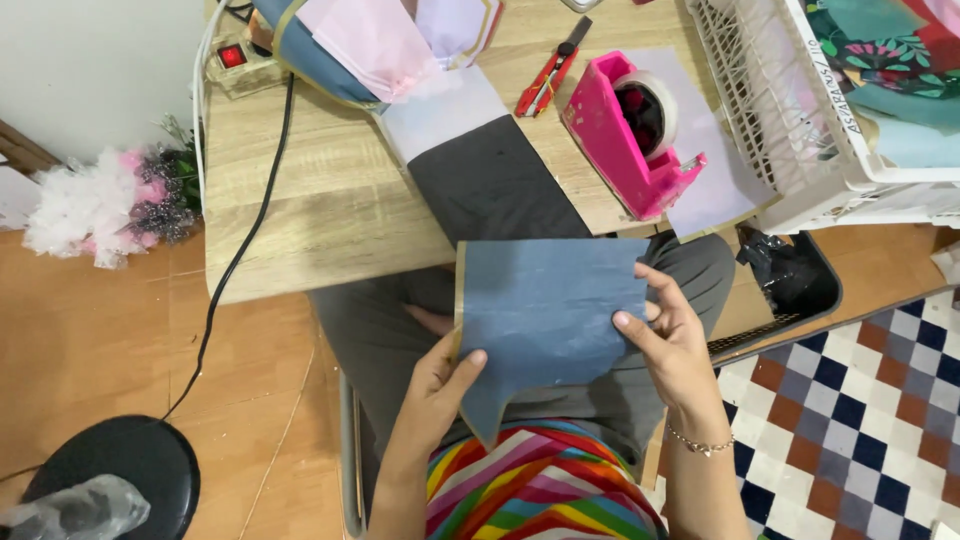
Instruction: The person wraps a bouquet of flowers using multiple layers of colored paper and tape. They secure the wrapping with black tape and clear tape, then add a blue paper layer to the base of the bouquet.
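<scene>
I see the wooden table (330, 200) filling the upper half of the view, and below its edge, over the lap, both hands hold up a blue-grey sheet with a gold edge (545, 320), the thing being worked. It hangs just under the table's near edge, at about 6 o'clock from the dark grey sheet (495, 185) lying on the table.

My left hand (435, 385) pinches the sheet's lower left edge, thumb on the front face and the other fingers hidden behind. My right hand (672, 335) closes on the right edge the same way, thumb forward, fingers curled behind. To handle this well, I judge I should keep both pinches light and level so the thin sheet stays flat and does not crease at its pointed lower tip.

For containers, the white slatted basket (790, 110) at 2 o'clock holds folded patterned fabric or paper in teal, red and pink. The pink tape dispenser (630, 140) at 1 o'clock carries a roll of clear tape. A red utility knife (548, 72) lies at 12 o'clock, just beside the dispenser.
</scene>
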